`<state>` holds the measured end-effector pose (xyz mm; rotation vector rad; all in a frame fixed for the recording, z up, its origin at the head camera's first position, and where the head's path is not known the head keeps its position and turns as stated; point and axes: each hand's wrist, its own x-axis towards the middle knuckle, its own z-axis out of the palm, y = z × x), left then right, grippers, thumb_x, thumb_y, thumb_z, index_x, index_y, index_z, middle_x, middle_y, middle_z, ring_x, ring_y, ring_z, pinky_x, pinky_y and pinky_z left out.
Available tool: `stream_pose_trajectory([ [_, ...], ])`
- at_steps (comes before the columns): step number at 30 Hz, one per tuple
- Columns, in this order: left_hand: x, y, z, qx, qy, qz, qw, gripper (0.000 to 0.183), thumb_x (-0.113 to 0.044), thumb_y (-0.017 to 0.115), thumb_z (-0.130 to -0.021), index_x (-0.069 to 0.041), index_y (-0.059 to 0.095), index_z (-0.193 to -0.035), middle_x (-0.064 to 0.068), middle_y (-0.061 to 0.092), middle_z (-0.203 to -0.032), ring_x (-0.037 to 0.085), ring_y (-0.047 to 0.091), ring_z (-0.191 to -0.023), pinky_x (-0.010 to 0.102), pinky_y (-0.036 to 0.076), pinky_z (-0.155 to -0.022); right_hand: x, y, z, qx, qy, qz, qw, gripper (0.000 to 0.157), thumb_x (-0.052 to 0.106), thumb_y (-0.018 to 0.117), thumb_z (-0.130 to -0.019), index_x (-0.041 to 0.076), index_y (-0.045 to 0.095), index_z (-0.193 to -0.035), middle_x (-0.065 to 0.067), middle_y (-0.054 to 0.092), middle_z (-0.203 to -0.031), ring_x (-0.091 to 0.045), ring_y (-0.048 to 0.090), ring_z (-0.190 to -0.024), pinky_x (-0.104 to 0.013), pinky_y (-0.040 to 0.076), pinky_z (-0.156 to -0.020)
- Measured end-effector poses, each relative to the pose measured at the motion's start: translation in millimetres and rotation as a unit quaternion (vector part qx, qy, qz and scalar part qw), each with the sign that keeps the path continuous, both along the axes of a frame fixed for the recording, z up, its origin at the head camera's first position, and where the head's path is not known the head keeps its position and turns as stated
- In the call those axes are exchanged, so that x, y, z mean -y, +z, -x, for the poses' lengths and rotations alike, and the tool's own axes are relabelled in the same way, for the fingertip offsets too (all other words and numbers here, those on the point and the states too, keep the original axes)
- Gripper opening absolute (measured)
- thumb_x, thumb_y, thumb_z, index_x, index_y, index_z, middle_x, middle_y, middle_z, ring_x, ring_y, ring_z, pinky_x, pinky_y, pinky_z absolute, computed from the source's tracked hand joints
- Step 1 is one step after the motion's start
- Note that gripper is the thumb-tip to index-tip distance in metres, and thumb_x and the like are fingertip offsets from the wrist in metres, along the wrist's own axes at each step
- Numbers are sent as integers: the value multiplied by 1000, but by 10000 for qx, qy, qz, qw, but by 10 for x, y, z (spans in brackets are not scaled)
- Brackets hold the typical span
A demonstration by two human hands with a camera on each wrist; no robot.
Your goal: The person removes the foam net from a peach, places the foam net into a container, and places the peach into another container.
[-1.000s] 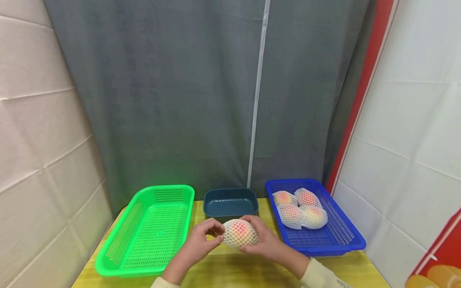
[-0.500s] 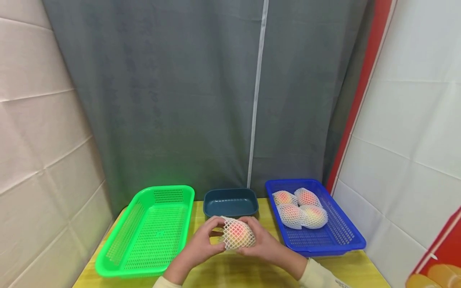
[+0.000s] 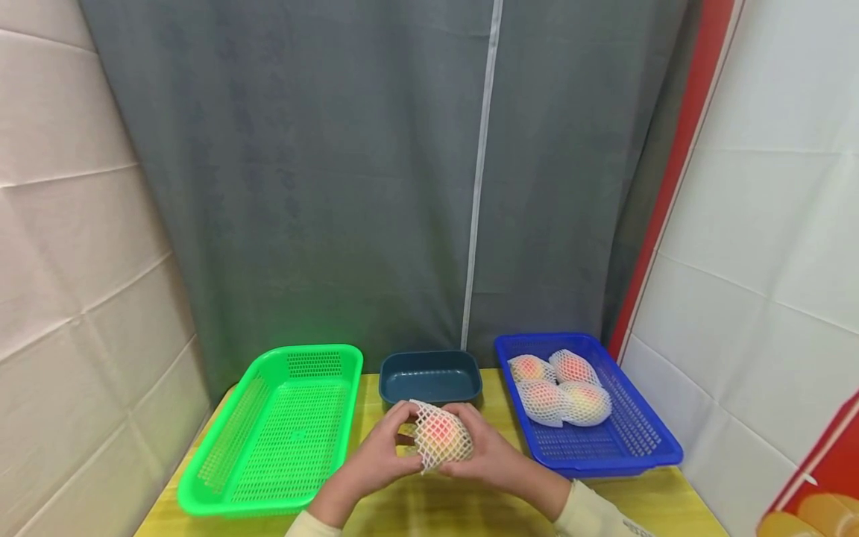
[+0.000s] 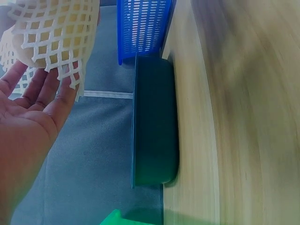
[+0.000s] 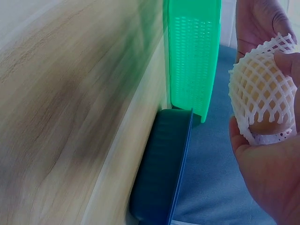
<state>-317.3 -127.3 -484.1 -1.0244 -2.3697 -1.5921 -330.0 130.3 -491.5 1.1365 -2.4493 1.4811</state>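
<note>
A round pink-and-yellow fruit (image 3: 447,436), sleeved in a white foam net (image 5: 257,84), is held up over the front of the table between both hands. My right hand (image 3: 486,446) grips it from the right, thumb and fingers curled round its side. At the other end my left hand (image 3: 382,447) pinches the loose edge of the foam net, which stands out past the fruit. In the left wrist view the fingertips (image 4: 63,89) lie at the net's open rim. Bare fruit skin shows at one end of the net in the right wrist view.
A green slotted basket (image 3: 354,418) stands on the left of the wooden table (image 3: 443,514). Behind the hands sits a small dark teal bin (image 3: 429,388). To the right, a blue basket (image 3: 644,418) holds several netted fruits (image 3: 584,404). A grey curtain (image 3: 335,186) hangs behind.
My left hand has closed in on the net's left end and taken hold of its edge. The net's rim now sticks out further up and left, and the fruit has tilted slightly.
</note>
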Motion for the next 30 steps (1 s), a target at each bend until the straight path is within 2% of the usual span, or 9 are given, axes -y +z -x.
stream_pose_trajectory([
  [13,-23,-23,23,226,62,188,9995,63,-2,82,-80,-19,61,-137,1,58,-138,27,59,-128,40,61,-100,53,17,-8,-75,52,26,10000,78,25,98,-85,15,56,-149,-5,56,-142,-19,60,-126,-33,50,-111],
  [23,-42,-17,21,366,99,166,9991,65,-4,81,-79,-19,58,-138,1,59,-134,22,59,-124,36,60,-98,86,3,15,-12,142,160,9998,79,21,98,-84,13,55,-150,-6,57,-144,-19,60,-127,-32,50,-111],
  [30,-38,-35,29,289,143,189,9993,65,-5,81,-78,-20,58,-137,0,59,-134,22,59,-124,37,60,-97,89,5,22,27,167,142,9998,78,23,98,-84,15,55,-149,-5,57,-143,-19,60,-126,-33,51,-109],
])
